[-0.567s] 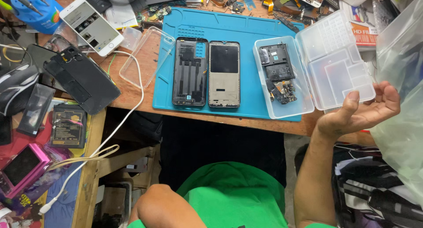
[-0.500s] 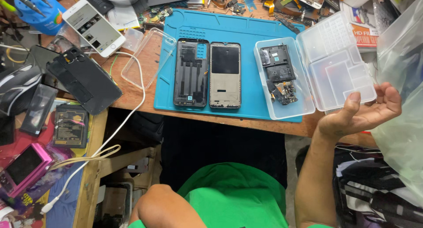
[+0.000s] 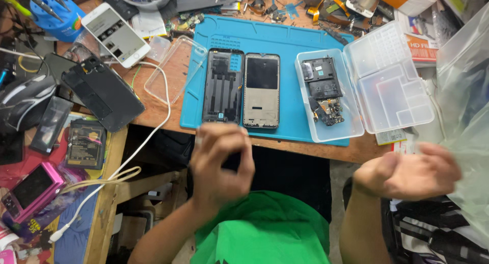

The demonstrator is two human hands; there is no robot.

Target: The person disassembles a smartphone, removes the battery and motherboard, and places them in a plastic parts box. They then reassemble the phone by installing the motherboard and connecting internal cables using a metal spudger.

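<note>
Left hand [image 3: 221, 164] now raised, blurred

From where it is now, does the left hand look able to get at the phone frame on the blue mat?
Probably yes: the left hand hovers just below the phone frame at the near edge of the blue mat, with nothing between them.

Cluttered wooden workbench [image 3: 153, 113], evenly lit

Both hands raised, blurry: left [image 3: 221, 164] curled, right [image 3: 407, 169] prob. loosely fisted.
</note>
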